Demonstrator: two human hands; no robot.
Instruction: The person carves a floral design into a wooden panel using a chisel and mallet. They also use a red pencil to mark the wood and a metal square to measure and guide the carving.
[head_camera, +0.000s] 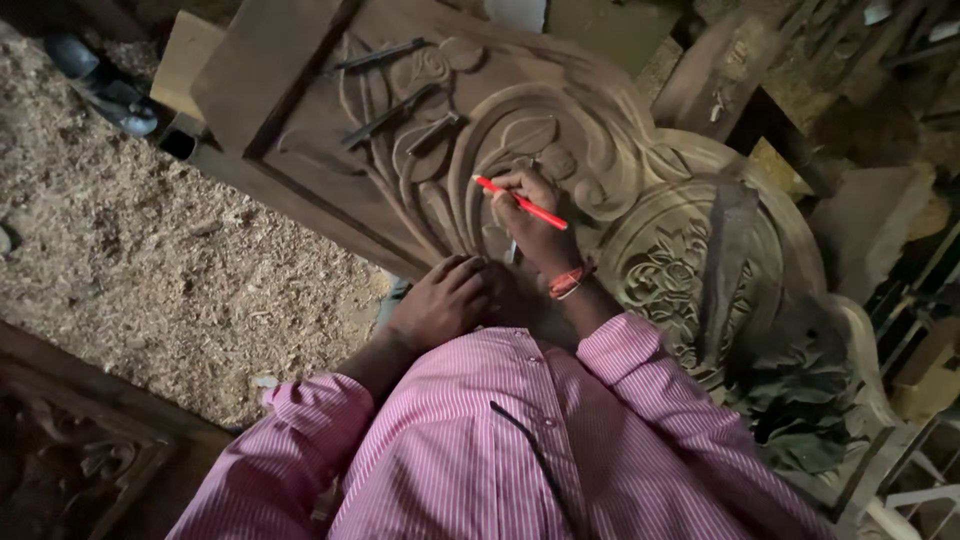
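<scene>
Pink striped sleeves (560, 440) fill the bottom of my view, both arms reaching forward over the carved panel (560, 130). My right hand (530, 215) is closed around a red pencil (520, 203), tip set against the raised scrollwork near the panel's middle; an orange band (568, 282) sits on that wrist. My left hand (440, 300) lies palm down, fingers loosely curled on the panel's near edge, holding nothing, steadying the work. Three chisels (395, 105) lie on the panel's far left, well apart from my hands. Sawdust (150, 250) covers the floor to the left. I judge I am at the marking stage, drawing lines on the relief. Next calls for a steady stroke following the curve, left hand bracing the wood.
</scene>
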